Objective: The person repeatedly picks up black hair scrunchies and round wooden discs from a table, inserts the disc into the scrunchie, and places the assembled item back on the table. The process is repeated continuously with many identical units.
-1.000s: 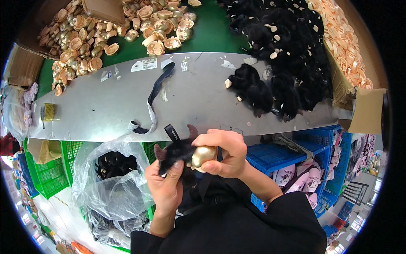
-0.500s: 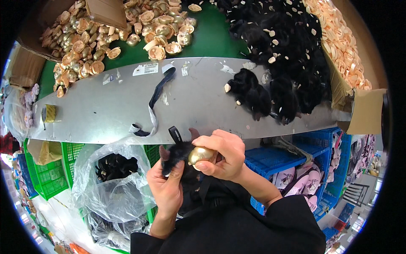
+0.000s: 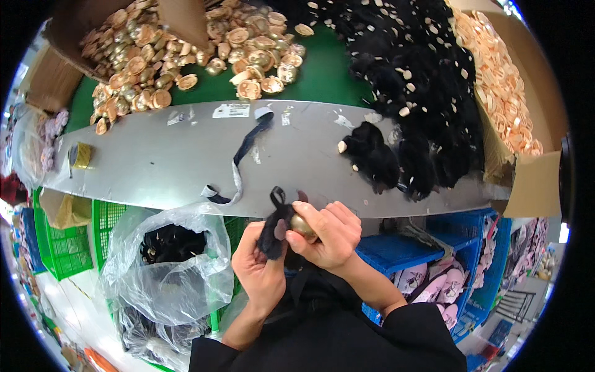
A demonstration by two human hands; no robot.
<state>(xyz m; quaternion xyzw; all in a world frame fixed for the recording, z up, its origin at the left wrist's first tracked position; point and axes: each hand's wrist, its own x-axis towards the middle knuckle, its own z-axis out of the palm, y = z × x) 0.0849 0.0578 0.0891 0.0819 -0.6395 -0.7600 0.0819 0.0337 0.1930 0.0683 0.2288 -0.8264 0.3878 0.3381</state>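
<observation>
Both my hands meet just below the grey table's [image 3: 186, 155] front edge. My left hand [image 3: 260, 266] holds a black fluffy pompom [image 3: 273, 232] with a small black loop on top. My right hand [image 3: 328, 235] presses a round gold cap [image 3: 302, 226] against that pompom, its fingers curled around the cap. A black strap [image 3: 245, 158] lies on the table just beyond my hands.
Gold caps [image 3: 186, 56] are piled at the back left on green cloth. Black pompoms [image 3: 409, 99] are heaped at the back right beside a cardboard box of pale discs [image 3: 505, 93]. A clear plastic bag [image 3: 167, 260] with finished pieces hangs lower left. Green [image 3: 62, 242] and blue crates [image 3: 396, 254] stand below.
My hands have barely shifted; the right hand has turned the gold cap a little against the pompom, so less of it shows under my fingers.
</observation>
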